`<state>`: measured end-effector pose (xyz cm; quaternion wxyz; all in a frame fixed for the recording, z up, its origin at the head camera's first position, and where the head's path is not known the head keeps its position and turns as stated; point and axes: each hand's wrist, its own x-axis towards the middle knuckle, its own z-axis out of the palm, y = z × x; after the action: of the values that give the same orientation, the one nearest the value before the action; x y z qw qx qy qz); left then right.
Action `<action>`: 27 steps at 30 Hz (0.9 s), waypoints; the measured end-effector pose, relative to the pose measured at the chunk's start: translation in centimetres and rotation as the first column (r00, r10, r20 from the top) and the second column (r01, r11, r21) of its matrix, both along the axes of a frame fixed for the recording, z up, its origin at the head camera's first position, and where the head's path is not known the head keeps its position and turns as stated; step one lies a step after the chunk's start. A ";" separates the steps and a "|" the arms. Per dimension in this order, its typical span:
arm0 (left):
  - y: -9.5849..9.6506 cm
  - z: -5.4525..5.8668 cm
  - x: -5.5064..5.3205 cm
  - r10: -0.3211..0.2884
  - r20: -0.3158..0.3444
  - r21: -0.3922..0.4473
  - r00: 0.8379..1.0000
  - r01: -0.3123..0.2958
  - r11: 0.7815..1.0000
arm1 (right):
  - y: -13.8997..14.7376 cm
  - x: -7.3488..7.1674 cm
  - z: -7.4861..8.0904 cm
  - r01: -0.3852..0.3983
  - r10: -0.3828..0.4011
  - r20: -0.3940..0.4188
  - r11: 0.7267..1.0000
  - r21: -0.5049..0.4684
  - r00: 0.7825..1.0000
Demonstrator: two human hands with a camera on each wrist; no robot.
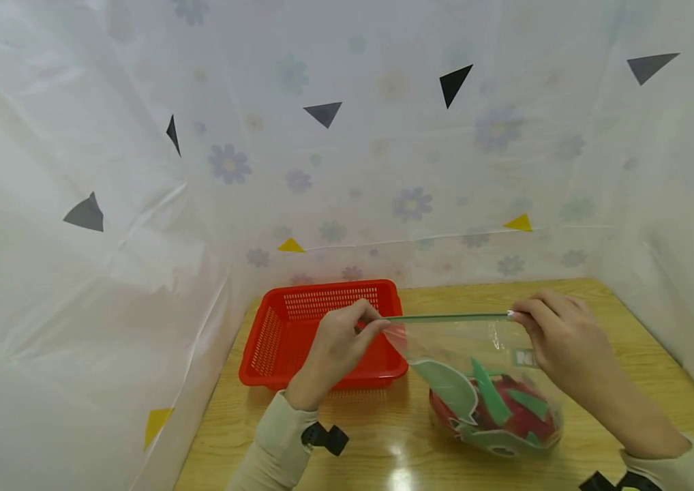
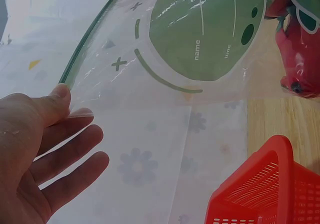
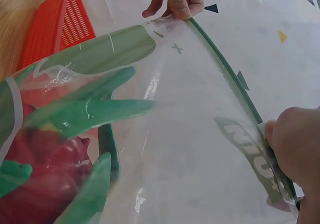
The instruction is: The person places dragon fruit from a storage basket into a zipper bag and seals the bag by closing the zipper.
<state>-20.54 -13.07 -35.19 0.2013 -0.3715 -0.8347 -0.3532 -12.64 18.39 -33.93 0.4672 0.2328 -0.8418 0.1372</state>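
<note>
A clear zip bag (image 1: pixel 463 341) with a green zip strip and green printing hangs stretched between both hands. Its lower part rests on the table, and inside lie pinkish-red dragon fruits (image 2: pixel 302 54) with green leafy scales. My left hand (image 1: pixel 341 341) pinches the left end of the zip strip between thumb and index finger, the other fingers spread in the left wrist view. With my right hand (image 1: pixel 570 341) I pinch the strip towards its right end, where a small white slider (image 3: pixel 262 128) shows by the thumb. The strip looks closed between the hands.
A red plastic basket (image 1: pixel 322 384) with perforated walls stands behind and beside my left hand. The wood-grain table (image 1: pixel 371 436) ends at a pale flowered sheet (image 1: pixel 347 170) with triangle stickers. Similar sheeting rises on the left and right. A dark band with a small device (image 1: pixel 325 438) sits on my left wrist.
</note>
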 end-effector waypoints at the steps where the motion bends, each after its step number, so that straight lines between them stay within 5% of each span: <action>1: 0.0 0.0 0.0 -0.004 0.008 0.004 1.000 0.004 1.000 | 0.2 0.0 0.0 0.001 -0.001 0.000 1.000 -0.004 1.000; 16: -0.7 -1.0 -0.2 -0.030 0.081 0.091 0.996 0.022 0.996 | 4.0 1.0 0.0 0.029 -0.029 0.006 0.999 -0.043 1.000; 24: -0.3 -0.9 -0.2 -0.060 0.086 0.127 0.994 0.049 0.991 | 4.7 1.9 -0.3 0.052 -0.036 0.148 0.993 -0.106 0.988; 27: -0.2 -0.9 -0.1 -0.061 0.105 0.150 0.993 0.045 0.988 | 4.8 2.5 -1.1 0.085 -0.026 0.296 0.979 -0.186 0.955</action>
<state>-20.60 -13.27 -36.04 0.1728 -0.3578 -0.8060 -0.4387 -10.15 23.23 -35.02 0.3620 0.1387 -0.8902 0.2393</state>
